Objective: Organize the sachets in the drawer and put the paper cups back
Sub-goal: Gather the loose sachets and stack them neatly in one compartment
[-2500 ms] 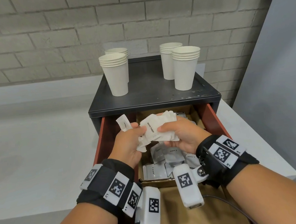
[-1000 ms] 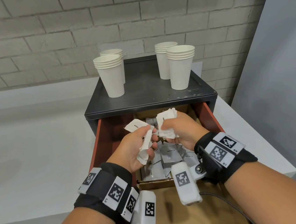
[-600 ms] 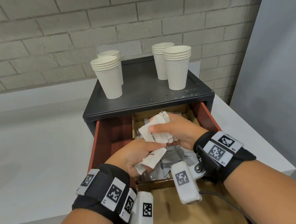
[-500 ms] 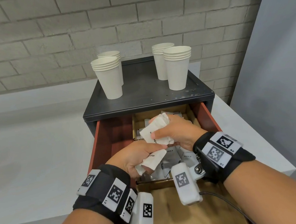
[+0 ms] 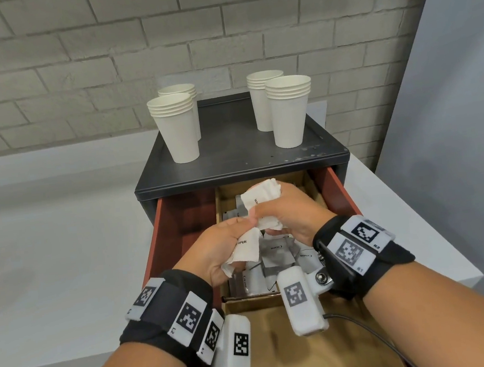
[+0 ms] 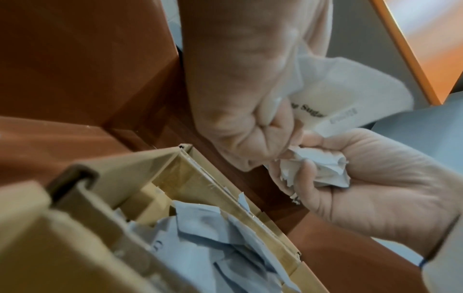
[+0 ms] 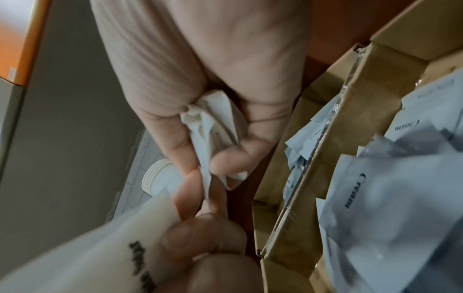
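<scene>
Both hands hover together over the open drawer (image 5: 336, 185). My left hand (image 5: 226, 244) grips a few white sugar sachets (image 5: 247, 250), with the printed one showing in the left wrist view (image 6: 350, 95). My right hand (image 5: 286, 214) holds a crumpled bundle of white sachets (image 5: 261, 196) in its palm (image 6: 318, 168). Its thumb and forefinger pinch a sachet edge right at the left fingers (image 7: 195, 200). Loose grey sachets (image 5: 278, 257) lie in the cardboard divider (image 5: 220, 191) below. Several stacks of paper cups (image 5: 176, 127) (image 5: 288, 109) stand on the black cabinet top (image 5: 231, 154).
The drawer's left part (image 5: 184, 219), beside the divider, shows a bare red-brown floor. A white counter (image 5: 47, 248) runs left and right of the cabinet, a brick wall stands behind, and a grey panel (image 5: 453, 131) rises on the right.
My hands, held apart and higher a second ago, have come down and together over the divider. The left hand now sits lower and nearer, touching the right hand's bundle.
</scene>
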A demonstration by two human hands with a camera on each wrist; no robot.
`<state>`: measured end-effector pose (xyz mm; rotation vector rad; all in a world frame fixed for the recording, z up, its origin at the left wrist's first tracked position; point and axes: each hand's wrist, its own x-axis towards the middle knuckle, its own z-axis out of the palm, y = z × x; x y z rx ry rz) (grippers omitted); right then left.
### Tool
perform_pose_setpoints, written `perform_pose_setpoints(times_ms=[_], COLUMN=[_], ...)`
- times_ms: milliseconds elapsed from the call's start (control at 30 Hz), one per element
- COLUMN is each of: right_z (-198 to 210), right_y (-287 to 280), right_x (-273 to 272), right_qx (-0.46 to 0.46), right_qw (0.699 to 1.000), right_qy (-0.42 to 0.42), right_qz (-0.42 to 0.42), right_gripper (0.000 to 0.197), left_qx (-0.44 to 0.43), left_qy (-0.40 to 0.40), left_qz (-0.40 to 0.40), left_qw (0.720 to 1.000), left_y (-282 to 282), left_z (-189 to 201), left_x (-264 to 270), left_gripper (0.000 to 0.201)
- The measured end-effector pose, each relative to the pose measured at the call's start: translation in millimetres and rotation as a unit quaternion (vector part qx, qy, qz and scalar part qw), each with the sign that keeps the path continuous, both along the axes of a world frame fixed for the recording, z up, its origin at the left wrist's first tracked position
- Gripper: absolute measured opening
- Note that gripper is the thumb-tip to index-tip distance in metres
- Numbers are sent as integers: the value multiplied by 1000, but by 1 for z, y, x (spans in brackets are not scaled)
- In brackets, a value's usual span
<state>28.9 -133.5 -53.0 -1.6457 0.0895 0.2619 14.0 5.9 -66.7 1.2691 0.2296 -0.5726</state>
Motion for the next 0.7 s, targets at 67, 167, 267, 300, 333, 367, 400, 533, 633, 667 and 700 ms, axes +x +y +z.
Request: perform_pose_setpoints(times_ms=[67, 167, 267, 300, 333, 367, 400, 533, 633, 667, 700], right_z=[2, 2, 1, 1, 1, 1, 1, 2, 2, 2, 1], right_y=[-2, -5, -5, -4, -4, -3, -3, -2, -2, -1, -1], right_x=[2, 2, 2, 2, 2, 2, 2, 1, 1, 1, 1], right_qx=[8, 30, 30, 26, 23, 21, 20, 17, 8, 9, 12], right_qw=[999, 998, 998, 998, 998, 998, 997, 997, 997, 997, 997], right_qy=[0, 18, 23, 24, 25, 27, 31, 42, 43, 43, 42], right_qz=[-31, -51, -54, -55, -56, -58, -61, -66, -64, -64, -64], right_gripper=[42, 35, 32, 31, 31, 32, 34, 42, 38, 33, 28], left_qx=[6, -5, -20, -34, -47, -57, -64, -82, -67, -69, -73], left_qy=[14, 29, 30, 29, 28, 27, 25, 2, -24, -34, -43], left_qz=[36, 107, 135, 135, 133, 133, 138, 157, 154, 148, 141], left_qw=[999, 994, 990, 990, 990, 989, 988, 984, 985, 986, 986], left_y=[-1, 1, 0, 0, -1, -1, -1, 1, 0, 0, 0], left_z=[1, 2, 4, 5, 6, 7, 7, 11, 14, 15, 16], left_x=[1, 5, 4, 3, 2, 1, 1, -1, -3, -3, -3], left_gripper=[25, 28, 22, 19, 16, 14, 11, 18, 27, 28, 29])
